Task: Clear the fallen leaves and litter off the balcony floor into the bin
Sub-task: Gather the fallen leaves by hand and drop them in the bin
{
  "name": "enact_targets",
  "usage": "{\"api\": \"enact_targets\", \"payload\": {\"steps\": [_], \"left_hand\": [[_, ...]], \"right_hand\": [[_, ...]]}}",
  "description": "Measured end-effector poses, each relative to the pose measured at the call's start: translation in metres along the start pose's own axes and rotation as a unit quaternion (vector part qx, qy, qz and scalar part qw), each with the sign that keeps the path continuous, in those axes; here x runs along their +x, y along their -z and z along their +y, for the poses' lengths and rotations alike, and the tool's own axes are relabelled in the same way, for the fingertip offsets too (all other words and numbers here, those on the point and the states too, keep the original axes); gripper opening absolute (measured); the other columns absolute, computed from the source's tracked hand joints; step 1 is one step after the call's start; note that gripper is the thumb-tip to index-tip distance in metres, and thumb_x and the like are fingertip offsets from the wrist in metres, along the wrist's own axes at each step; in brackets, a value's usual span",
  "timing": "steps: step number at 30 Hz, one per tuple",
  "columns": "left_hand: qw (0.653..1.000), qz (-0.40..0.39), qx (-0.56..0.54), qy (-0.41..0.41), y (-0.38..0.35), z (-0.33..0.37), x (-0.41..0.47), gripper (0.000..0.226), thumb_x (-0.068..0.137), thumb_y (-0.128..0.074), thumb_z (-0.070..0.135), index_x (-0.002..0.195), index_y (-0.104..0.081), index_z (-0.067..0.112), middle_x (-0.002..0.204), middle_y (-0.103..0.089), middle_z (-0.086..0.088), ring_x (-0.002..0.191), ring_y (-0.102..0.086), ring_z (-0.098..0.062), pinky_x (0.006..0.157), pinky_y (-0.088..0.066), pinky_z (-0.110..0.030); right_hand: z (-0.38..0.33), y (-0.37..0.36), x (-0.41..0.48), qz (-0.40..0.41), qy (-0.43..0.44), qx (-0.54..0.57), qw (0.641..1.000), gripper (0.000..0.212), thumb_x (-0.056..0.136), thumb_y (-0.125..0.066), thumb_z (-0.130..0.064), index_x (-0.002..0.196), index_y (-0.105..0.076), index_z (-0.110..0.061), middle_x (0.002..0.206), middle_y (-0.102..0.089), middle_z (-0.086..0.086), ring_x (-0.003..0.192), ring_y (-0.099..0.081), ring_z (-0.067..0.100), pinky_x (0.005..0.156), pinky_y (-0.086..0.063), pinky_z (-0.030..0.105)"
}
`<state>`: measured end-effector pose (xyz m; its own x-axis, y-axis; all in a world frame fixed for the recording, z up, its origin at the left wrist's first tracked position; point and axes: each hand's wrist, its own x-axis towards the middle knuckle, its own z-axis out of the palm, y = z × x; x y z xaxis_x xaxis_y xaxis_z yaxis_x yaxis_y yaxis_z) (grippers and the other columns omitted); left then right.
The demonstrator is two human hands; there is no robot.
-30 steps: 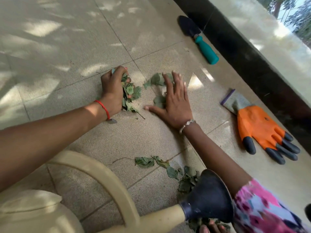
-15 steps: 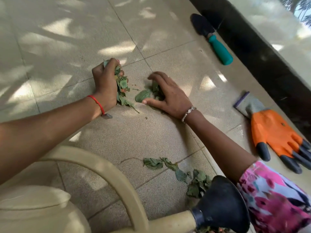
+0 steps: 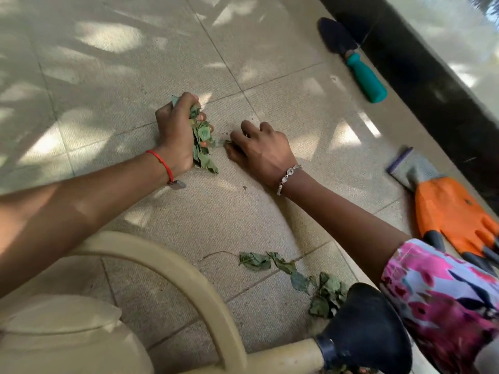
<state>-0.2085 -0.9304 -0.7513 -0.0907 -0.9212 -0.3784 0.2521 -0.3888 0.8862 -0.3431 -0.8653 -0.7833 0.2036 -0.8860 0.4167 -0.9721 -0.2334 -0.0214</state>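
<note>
Clutching leaves (image 3: 203,147) inside left hand (image 3: 175,130)

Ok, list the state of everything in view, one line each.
Left hand, gripping a leaf bunch.
Right hand, fingers curled on the floor; contents hidden.
Loose leaves, lying uncollected.
Trowel, lying unused.
Orange glove, lying unworn.
Watering can, upright, rose fitted.

You'll find nothing readable here: no lettering shows on the orange-and-grey work glove (image 3: 453,214) at 3 o'clock or the teal-handled black trowel (image 3: 365,78) at 1 o'clock.
</note>
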Motion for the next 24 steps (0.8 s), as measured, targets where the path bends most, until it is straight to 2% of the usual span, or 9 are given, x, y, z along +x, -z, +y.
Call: {"api": "enact_targets", "payload": {"steps": [5,8,11,13,15,16,19,21,24], "left_hand": [[0.999,0.000,-0.022,0.026,0.005,0.003,0.001,0.030,0.087,-0.049,0.016,0.059,-0.039,0.016,0.054,-0.036,0.000,0.041,-0.042,-0.017,0.042,-0.027,-0.016],[0.999,0.009,-0.034,0.039,0.009,0.008,0.000,0.029,0.087,-0.049,0.017,0.060,-0.039,0.017,0.053,-0.036,0.001,0.041,-0.041,-0.016,0.044,-0.026,-0.016],[0.998,0.009,-0.040,0.048,0.011,0.015,-0.003,0.029,0.087,-0.049,0.017,0.058,-0.040,0.016,0.051,-0.038,0.003,0.040,-0.042,-0.016,0.043,-0.025,-0.014],[0.998,0.008,-0.046,0.047,0.012,0.019,-0.005,0.030,0.086,-0.049,0.017,0.058,-0.040,0.016,0.050,-0.039,0.003,0.040,-0.043,-0.016,0.042,-0.026,-0.014],[0.998,0.008,-0.047,0.040,0.014,0.023,-0.007,0.031,0.087,-0.049,0.018,0.058,-0.040,0.016,0.049,-0.039,0.003,0.039,-0.043,-0.016,0.042,-0.027,-0.013],[0.998,0.007,-0.044,0.037,0.014,0.024,-0.008,0.031,0.087,-0.049,0.018,0.058,-0.039,0.016,0.049,-0.039,0.003,0.039,-0.043,-0.016,0.041,-0.027,-0.013],[0.998,0.002,-0.042,0.042,0.015,0.028,-0.011,0.032,0.087,-0.049,0.019,0.057,-0.039,0.016,0.048,-0.039,0.003,0.040,-0.043,-0.015,0.040,-0.028,-0.013],[0.998,-0.002,-0.041,0.046,0.015,0.029,-0.014,0.032,0.088,-0.048,0.019,0.058,-0.039,0.016,0.049,-0.039,0.004,0.040,-0.043,-0.015,0.040,-0.028,-0.012],[0.998,-0.007,-0.038,0.049,0.014,0.032,-0.019,0.031,0.088,-0.047,0.019,0.058,-0.039,0.017,0.050,-0.038,0.004,0.041,-0.042,-0.015,0.040,-0.027,-0.012]], "right_hand": [[0.009,-0.005,-0.005,0.023,0.001,0.047,0.999,0.032,0.085,-0.048,-0.027,0.063,-0.059,-0.006,0.047,-0.051,0.004,0.036,-0.050,0.025,0.036,-0.038,0.021],[0.014,0.013,0.001,0.006,-0.176,0.237,0.955,0.034,0.092,-0.052,-0.015,0.059,-0.056,-0.005,0.044,-0.042,-0.002,0.038,-0.047,0.011,0.044,-0.036,0.019],[0.024,0.030,0.007,0.041,-0.391,0.452,0.801,0.041,0.090,-0.056,-0.013,0.050,-0.048,-0.011,0.039,-0.039,-0.007,0.034,-0.035,0.002,0.041,-0.033,0.016],[0.032,0.038,0.008,0.024,-0.506,0.572,0.645,0.036,0.090,-0.056,-0.016,0.056,-0.046,-0.012,0.042,-0.039,-0.002,0.033,-0.034,0.010,0.035,-0.031,0.017],[0.039,0.043,0.005,-0.006,-0.558,0.673,0.485,0.027,0.092,-0.049,-0.017,0.066,-0.045,-0.011,0.044,-0.040,0.001,0.028,-0.028,0.010,0.030,-0.022,0.010],[0.044,0.045,0.003,-0.017,-0.561,0.706,0.432,0.023,0.094,-0.045,-0.016,0.071,-0.043,-0.012,0.047,-0.043,0.001,0.027,-0.026,0.007,0.026,-0.018,0.010],[0.057,0.053,-0.004,-0.038,-0.540,0.762,0.355,0.022,0.092,-0.038,-0.015,0.071,-0.040,-0.009,0.053,-0.053,0.002,0.024,-0.025,0.004,0.020,-0.017,0.014],[0.061,0.057,-0.012,-0.034,-0.537,0.783,0.312,0.033,0.087,-0.039,-0.014,0.055,-0.045,-0.007,0.044,-0.049,0.000,0.021,-0.026,0.004,0.019,-0.015,0.013],[0.064,0.065,-0.023,-0.023,-0.564,0.772,0.292,0.048,0.080,-0.042,-0.016,0.032,-0.043,-0.014,0.033,-0.037,-0.006,0.021,-0.023,0.003,0.021,-0.014,0.013]]}}
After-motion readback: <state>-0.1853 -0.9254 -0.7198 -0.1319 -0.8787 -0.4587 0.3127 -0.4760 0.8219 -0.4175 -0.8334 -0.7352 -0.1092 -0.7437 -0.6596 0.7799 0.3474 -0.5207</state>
